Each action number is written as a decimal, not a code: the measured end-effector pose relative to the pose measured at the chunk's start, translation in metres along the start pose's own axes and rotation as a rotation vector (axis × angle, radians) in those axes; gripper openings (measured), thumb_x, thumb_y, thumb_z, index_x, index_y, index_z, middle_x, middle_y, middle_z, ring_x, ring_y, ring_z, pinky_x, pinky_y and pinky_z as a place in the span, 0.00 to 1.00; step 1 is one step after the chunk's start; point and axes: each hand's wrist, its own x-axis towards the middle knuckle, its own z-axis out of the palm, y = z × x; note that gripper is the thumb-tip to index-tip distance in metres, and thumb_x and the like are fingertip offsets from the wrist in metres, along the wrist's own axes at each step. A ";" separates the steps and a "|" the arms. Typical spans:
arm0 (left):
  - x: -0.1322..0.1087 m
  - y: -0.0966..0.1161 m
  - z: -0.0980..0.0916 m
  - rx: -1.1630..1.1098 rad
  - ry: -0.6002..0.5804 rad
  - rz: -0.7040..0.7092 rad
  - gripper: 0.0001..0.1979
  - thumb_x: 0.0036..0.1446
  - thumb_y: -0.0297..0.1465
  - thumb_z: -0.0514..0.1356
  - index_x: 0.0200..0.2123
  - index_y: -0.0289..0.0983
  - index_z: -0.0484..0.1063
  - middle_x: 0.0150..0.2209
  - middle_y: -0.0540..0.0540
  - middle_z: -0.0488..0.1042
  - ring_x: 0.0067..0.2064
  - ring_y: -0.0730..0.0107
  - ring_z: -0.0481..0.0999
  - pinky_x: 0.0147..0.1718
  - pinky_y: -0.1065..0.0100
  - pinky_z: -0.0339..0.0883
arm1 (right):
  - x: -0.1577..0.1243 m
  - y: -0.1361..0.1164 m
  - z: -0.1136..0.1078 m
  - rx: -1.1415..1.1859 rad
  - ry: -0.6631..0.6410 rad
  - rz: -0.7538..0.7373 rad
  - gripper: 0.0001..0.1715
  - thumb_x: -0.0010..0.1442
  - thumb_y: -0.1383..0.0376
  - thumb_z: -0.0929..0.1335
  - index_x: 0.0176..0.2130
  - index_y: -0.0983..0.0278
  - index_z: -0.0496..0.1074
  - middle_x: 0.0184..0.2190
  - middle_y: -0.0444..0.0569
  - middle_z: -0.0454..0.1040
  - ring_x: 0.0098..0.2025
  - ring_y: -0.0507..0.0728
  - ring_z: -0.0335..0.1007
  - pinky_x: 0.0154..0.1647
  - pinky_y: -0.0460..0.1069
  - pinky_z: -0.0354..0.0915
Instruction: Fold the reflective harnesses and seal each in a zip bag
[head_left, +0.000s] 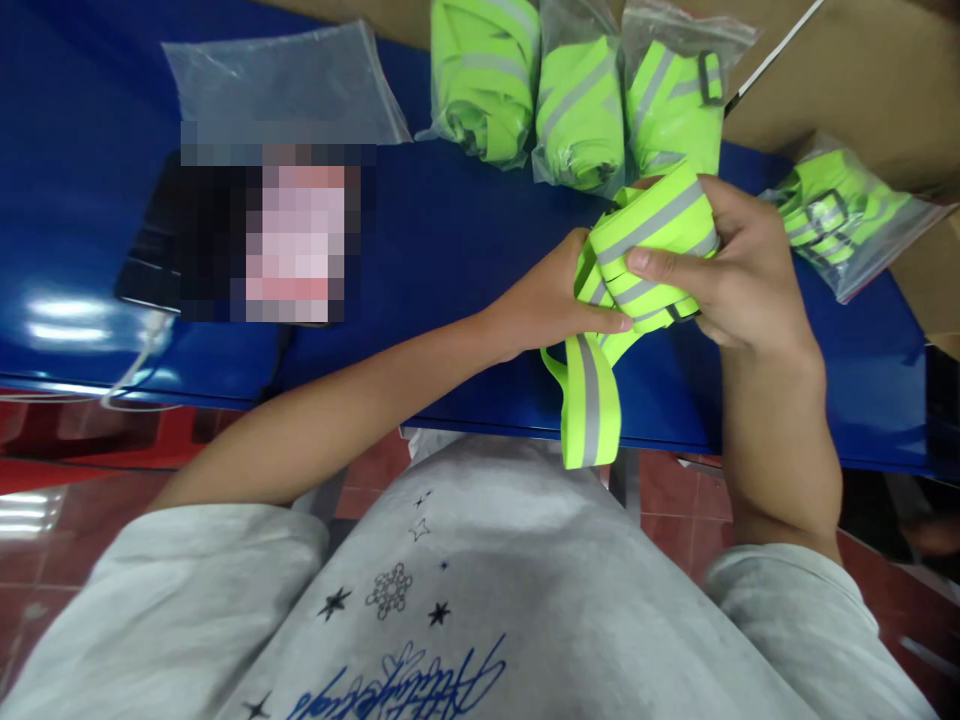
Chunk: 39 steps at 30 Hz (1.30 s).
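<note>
A neon green strap with a grey stripe is bundled in folds between both hands, above the blue table. My left hand is closed around the bundle's left side, its thumb along the lower edge. A loop of the strap hangs below that hand, past the table's front edge. On the right, my right hand grips the bundle with its thumb pressed on the front; its other fingers are partly hidden behind. A black buckle shows at the bundle's lower right, near the right hand.
Several clear bags with green straps stand along the back of the blue table, one at the right. A flat clear bag lies at the back left. Below it is a dark device, partly pixelated, with a white cable.
</note>
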 end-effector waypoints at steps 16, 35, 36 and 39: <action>-0.007 0.007 0.004 -0.213 -0.468 -0.209 0.15 0.60 0.40 0.73 0.34 0.34 0.78 0.32 0.47 0.77 0.30 0.76 0.73 0.33 0.68 0.69 | 0.008 -0.044 -0.005 0.026 -0.195 0.218 0.31 0.39 0.59 0.88 0.42 0.62 0.83 0.39 0.47 0.84 0.36 0.60 0.81 0.38 0.55 0.78; -0.004 0.000 -0.006 -0.361 -0.329 -0.202 0.11 0.54 0.34 0.75 0.38 0.36 0.82 0.39 0.46 0.83 0.43 0.66 0.83 0.51 0.60 0.78 | -0.010 -0.035 0.021 -1.107 -0.245 -0.347 0.29 0.71 0.66 0.65 0.68 0.55 0.70 0.68 0.53 0.71 0.71 0.73 0.67 0.69 0.71 0.68; -0.005 0.005 -0.006 -0.336 -0.352 -0.189 0.12 0.54 0.34 0.76 0.39 0.35 0.82 0.39 0.46 0.83 0.44 0.65 0.83 0.52 0.59 0.78 | -0.010 -0.032 0.020 -1.091 -0.245 -0.354 0.29 0.72 0.67 0.65 0.68 0.53 0.70 0.69 0.52 0.71 0.71 0.73 0.66 0.70 0.70 0.67; -0.006 0.016 -0.004 -0.286 -0.434 -0.183 0.15 0.56 0.38 0.76 0.43 0.37 0.83 0.43 0.44 0.84 0.49 0.62 0.84 0.55 0.59 0.77 | -0.012 -0.024 0.009 -0.935 -0.312 -0.397 0.32 0.72 0.64 0.66 0.71 0.46 0.67 0.73 0.45 0.66 0.75 0.70 0.62 0.76 0.66 0.62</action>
